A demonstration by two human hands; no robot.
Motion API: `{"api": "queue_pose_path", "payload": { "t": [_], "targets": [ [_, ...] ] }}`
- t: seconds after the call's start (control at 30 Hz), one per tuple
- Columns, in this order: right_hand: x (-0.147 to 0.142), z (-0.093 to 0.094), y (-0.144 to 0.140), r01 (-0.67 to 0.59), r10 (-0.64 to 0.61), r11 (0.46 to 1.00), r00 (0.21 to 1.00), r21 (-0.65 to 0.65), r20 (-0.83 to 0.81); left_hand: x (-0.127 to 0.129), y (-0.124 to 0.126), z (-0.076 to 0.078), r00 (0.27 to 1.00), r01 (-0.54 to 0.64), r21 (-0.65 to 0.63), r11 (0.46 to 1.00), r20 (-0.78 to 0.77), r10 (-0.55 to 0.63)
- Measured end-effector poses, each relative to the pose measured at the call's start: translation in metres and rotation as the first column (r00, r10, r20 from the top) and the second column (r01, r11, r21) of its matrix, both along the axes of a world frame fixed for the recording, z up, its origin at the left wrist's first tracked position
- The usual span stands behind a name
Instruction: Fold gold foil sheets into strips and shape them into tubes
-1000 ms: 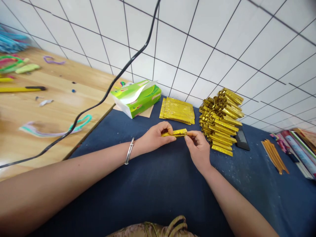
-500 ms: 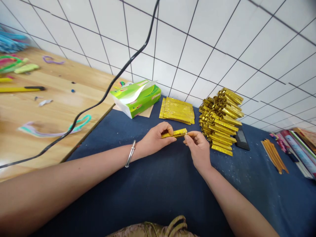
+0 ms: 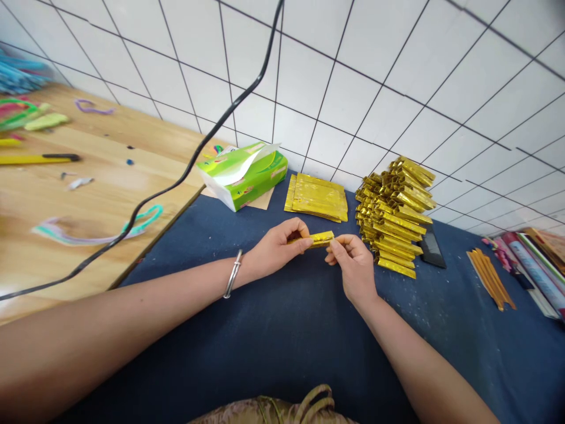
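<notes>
Bare blue cloth (image 3: 273, 341) lies open in front of both hands. Behind them stand a flat pile of gold sheets (image 3: 318, 197) and a green tissue box (image 3: 242, 174); a tall stack of folded gold strips (image 3: 395, 215) crowds the right side — just beside the right hand (image 3: 353, 268) — and a black cable (image 3: 176, 176) crosses above the left forearm.

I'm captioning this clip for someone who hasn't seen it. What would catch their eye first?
The tall heap of folded gold strips stacked against the tiled wall, right of centre. In front of it, the left hand and right hand pinch one gold strip between them above the blue cloth.
</notes>
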State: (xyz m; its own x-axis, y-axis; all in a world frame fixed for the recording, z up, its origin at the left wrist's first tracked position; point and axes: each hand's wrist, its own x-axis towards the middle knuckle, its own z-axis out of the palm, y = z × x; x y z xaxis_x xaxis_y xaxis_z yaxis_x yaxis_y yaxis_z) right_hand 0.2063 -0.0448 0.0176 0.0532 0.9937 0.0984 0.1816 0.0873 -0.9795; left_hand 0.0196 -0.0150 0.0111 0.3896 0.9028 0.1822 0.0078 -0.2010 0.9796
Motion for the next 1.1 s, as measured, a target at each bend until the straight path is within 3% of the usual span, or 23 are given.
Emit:
{"api": "queue_pose_path", "payload": {
  "t": [0.4, 1.1],
  "targets": [
    [0.002, -0.001, 0.001, -0.025, 0.023, 0.998, 0.999, 0.065, 0.029, 0.000, 0.000, 0.010, 0.996, 0.000, -0.186, 0.982, 0.084, 0.016],
    [0.005, -0.001, 0.004, -0.052, 0.041, 0.995, 0.991, 0.090, 0.124, 0.001, 0.005, -0.003, 0.996, -0.088, -0.076, 0.993, -0.012, 0.087]
  ]
}}
